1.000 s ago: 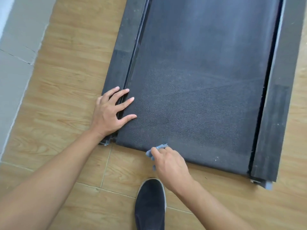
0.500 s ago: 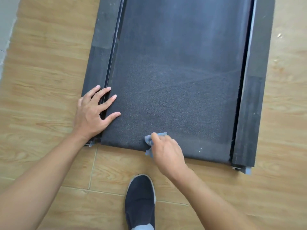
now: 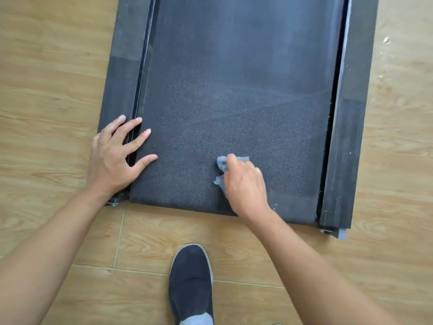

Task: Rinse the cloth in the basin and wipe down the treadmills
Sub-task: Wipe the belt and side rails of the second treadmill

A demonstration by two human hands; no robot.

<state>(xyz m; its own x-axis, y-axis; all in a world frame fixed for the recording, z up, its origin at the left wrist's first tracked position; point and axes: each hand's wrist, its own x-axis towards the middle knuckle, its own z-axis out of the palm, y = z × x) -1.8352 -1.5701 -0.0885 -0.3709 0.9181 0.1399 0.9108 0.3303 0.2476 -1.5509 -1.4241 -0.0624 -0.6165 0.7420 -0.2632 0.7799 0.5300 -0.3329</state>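
Crumpled cloth (image 3: 221,164) farther up grainy belt (image 3: 234,102)

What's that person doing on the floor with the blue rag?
A person is wiping a treadmill. The right hand grips a bunched blue cloth and presses it on the black belt near its near end. The left hand lies flat, fingers spread, across the side rail and the belt's edge. One dark shoe stands on the wooden floor.

Bright, even daylight; sharp, soft shadows.
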